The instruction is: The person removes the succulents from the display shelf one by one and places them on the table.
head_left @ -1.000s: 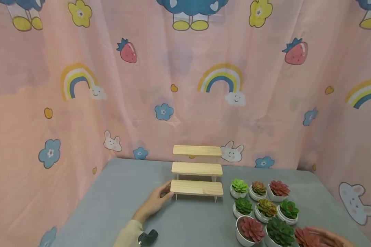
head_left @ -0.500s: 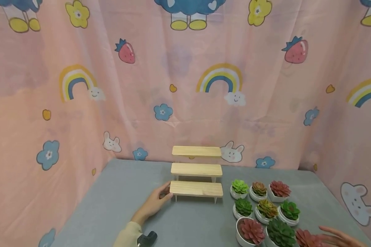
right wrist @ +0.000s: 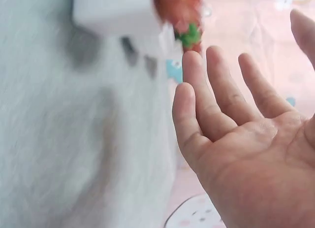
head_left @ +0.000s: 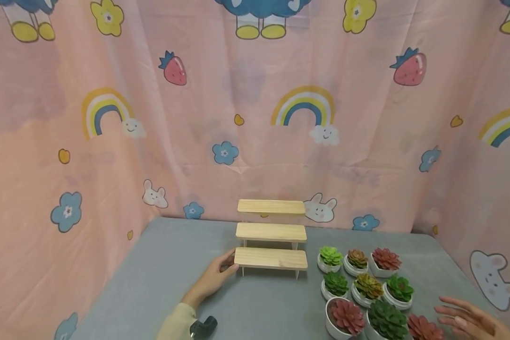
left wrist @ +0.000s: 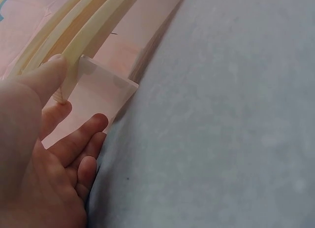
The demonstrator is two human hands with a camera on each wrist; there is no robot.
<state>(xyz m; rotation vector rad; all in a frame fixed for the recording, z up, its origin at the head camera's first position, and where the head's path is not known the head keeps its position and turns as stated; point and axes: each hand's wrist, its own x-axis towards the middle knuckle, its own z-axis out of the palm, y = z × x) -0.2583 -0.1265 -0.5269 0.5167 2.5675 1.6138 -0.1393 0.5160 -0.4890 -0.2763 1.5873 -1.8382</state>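
Observation:
A three-tier wooden display stand (head_left: 272, 259) with clear supports stands near the back of the table. My left hand (head_left: 211, 278) pinches the left end of its lowest board (left wrist: 93, 33), thumb above and index finger beneath; the other fingers lie beside the clear support (left wrist: 101, 85). At the lower right, my right hand (head_left: 471, 318) is held with fingers extended and nothing in it. Nearest to it is a red succulent (head_left: 425, 327), partly cut off by the frame. In the right wrist view, a blurred white pot (right wrist: 113, 11) lies beyond my right fingertips, apart from them.
Several potted artificial succulents crowd the table's right side, among them a light green one (head_left: 330, 256), a dark green one (head_left: 386, 321) and a red one (head_left: 346, 317). A pink patterned curtain (head_left: 263, 179) hangs behind the grey table (head_left: 153, 269).
My right hand has drawn away from the red succulent at the front, moving right with its fingers spread. My left hand keeps its hold on the stand, which has not moved.

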